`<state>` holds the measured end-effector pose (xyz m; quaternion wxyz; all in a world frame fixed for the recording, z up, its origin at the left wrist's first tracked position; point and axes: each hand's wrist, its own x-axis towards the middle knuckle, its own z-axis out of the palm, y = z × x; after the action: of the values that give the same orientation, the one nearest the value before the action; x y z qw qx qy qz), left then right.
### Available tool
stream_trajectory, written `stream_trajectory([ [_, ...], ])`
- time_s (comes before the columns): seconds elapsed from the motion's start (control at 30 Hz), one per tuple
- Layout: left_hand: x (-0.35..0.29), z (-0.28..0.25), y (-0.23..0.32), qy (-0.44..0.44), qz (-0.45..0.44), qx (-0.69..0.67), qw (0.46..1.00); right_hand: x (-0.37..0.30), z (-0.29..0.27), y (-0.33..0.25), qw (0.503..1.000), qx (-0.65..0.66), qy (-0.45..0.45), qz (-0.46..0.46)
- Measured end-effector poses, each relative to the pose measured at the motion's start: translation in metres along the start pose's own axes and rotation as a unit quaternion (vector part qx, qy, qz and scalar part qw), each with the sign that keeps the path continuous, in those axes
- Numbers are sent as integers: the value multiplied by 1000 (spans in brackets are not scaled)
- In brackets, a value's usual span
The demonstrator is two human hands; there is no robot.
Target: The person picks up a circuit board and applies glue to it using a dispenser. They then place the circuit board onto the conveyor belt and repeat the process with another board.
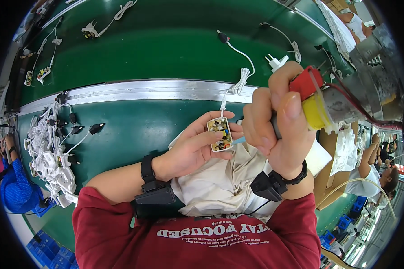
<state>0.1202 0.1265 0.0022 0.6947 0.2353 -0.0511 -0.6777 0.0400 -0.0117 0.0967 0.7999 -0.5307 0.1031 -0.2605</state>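
In my left hand (188, 145) lies a small white charger housing (221, 134), its cover off and the circuit board showing, gripped between thumb and fingers. A white cord (223, 102) runs from its far end toward the metal rail. My right hand (280, 123) is wrapped round a grey cylindrical hand tool (317, 113) with a yellow band, a red switch-like block and thin wires. A light-blue tip (240, 140) points from below the right fingers at the board's right edge; whether it touches is unclear. The right fingers partly hide the tool.
To my left is a heap of white corded chargers (54, 157). Beyond the metal rail (143, 91), a green belt (166, 45) carries several corded chargers, including a white plug (276, 62). A cardboard box (327, 179) stands at right. Other people work on both sides.
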Motion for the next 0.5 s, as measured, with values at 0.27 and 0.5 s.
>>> stream_trajectory([
  [0.27,0,4,-1,-10,-5,-1,1000,0,4,-4,999,-19,-10,-27],
  [0.5,-2,6,0,-56,-20,-98,993,-11,8,-1,999,-21,-26,-36],
])
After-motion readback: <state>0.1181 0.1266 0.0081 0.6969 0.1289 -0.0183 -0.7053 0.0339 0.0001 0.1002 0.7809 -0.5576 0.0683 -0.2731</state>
